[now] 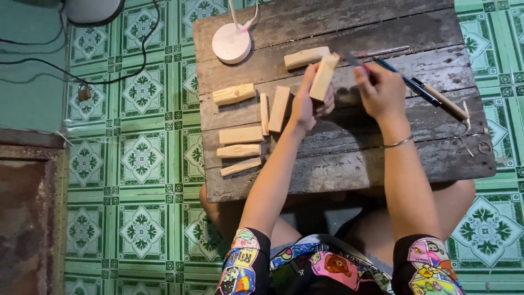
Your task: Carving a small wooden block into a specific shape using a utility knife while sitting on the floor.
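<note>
My left hand (pixel 307 104) grips a pale wooden block (pixel 323 76), holding it upright above a low, weathered wooden table (pixel 349 164). My right hand (pixel 382 90) holds a thin dark tool (pixel 357 61) whose tip points toward the top of the block. Several more cut wooden pieces lie on the table to the left: one block (pixel 233 94) alone, two standing slats (pixel 279 108) beside my left wrist, and three stacked in a column (pixel 240 149). Another block (pixel 305 57) lies behind the held one.
A round white device (pixel 231 42) with a cable sits at the table's far left. A blue pen (pixel 409 82) and a wooden-handled tool (pixel 445 102) lie at the right. Green patterned floor tiles (pixel 142 158) surround the table; black cables (pixel 109 82) and a padlock (pixel 83 92) lie on them.
</note>
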